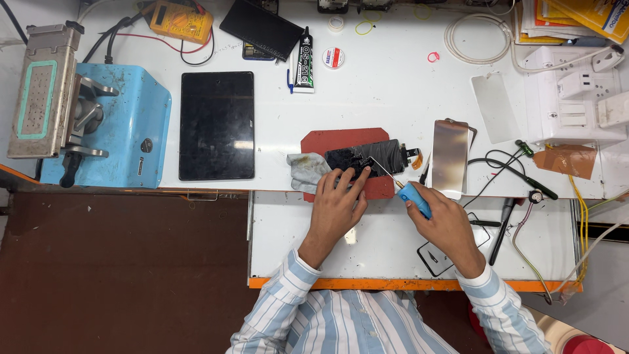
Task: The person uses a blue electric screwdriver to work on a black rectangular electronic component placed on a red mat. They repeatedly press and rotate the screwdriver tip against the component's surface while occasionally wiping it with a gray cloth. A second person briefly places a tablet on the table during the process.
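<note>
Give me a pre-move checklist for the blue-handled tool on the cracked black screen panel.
1. Left hand pins the cracked black screen panel: ok, fingers rest on it.
2. Right hand grips the blue-handled tool: ok.
3. Thin metal tip on the panel: ok, it reaches the panel's middle.
4. Panel sits on the red rubber mat: ok.
5. Grey cloth out of the tip's way: ok, it lies at the panel's left end.
6. Orange flex cable undamaged: cannot tell, too small.

place: electronics repair workshop | signs: multimeter [181, 21], tablet [217, 125], blue bench machine [124, 124]
</note>
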